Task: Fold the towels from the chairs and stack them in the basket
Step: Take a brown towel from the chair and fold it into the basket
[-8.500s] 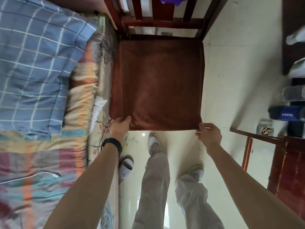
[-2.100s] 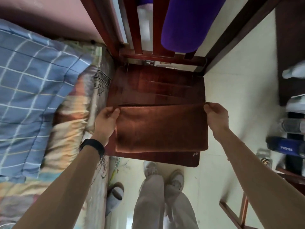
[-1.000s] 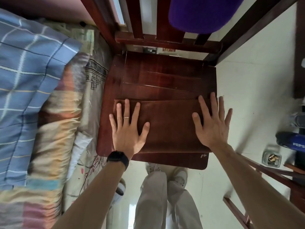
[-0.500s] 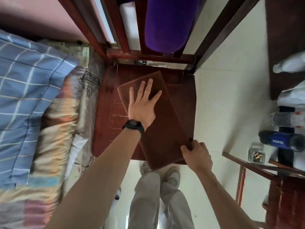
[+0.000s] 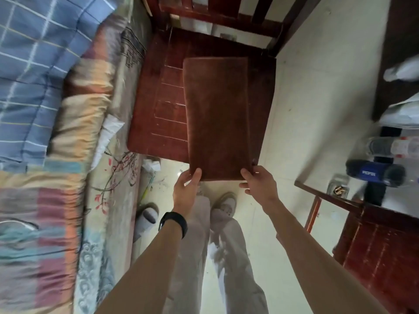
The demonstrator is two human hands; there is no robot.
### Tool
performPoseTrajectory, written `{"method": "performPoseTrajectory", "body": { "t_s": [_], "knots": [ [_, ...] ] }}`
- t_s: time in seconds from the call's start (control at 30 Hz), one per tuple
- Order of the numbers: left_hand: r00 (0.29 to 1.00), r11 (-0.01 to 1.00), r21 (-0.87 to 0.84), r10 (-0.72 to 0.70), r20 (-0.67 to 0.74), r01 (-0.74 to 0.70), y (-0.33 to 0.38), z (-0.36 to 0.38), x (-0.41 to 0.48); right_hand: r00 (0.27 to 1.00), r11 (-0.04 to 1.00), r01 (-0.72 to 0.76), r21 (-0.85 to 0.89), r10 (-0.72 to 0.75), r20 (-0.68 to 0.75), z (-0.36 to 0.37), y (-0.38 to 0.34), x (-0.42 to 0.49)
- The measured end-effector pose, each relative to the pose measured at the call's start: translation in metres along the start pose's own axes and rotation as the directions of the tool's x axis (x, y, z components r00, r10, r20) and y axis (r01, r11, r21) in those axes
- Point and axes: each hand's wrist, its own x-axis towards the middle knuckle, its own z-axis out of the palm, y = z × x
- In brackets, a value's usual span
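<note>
Two corners of the towel [image 5: 217, 116] sit pinched by left hand [image 5: 184, 192] and right hand [image 5: 259, 185] fingers [image 5: 246, 174].

Towel [image 5: 217, 118] on chair seat [image 5: 156, 123]; bed [image 5: 56, 114] left; bottles [image 5: 375, 172], apparently, far right

A black band [image 5: 173, 224] circles the left wrist. Both forearms are bare. Pale grey trousers [image 5: 229, 250] fall over light shoes [image 5: 224, 201] with tan trim.
</note>
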Motion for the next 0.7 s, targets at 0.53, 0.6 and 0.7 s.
{"method": "performPoseTrajectory", "body": {
  "t_s": [0.53, 0.6, 0.7],
  "knots": [
    [0.989, 0.975, 0.165, 0.144, 0.033, -0.148, 0.017, -0.053, -0.071, 0.993, 0.937, -0.118, 0.330, 0.111, 0.040, -0.013, 0.009, -0.095],
    [0.980, 0.973, 0.143, 0.169, 0.108, -0.183, 0.051, -0.054, -0.069, 0.998, 0.916, -0.055, 0.398, 0.046, 0.031, -0.023, -0.017, -0.093],
    [0.945, 0.966, 0.128, 0.186, 0.268, -0.226, 0.108, -0.058, -0.056, 0.994, 0.855, -0.042, 0.517, -0.015, 0.105, -0.042, -0.059, -0.072]
  ]
}}
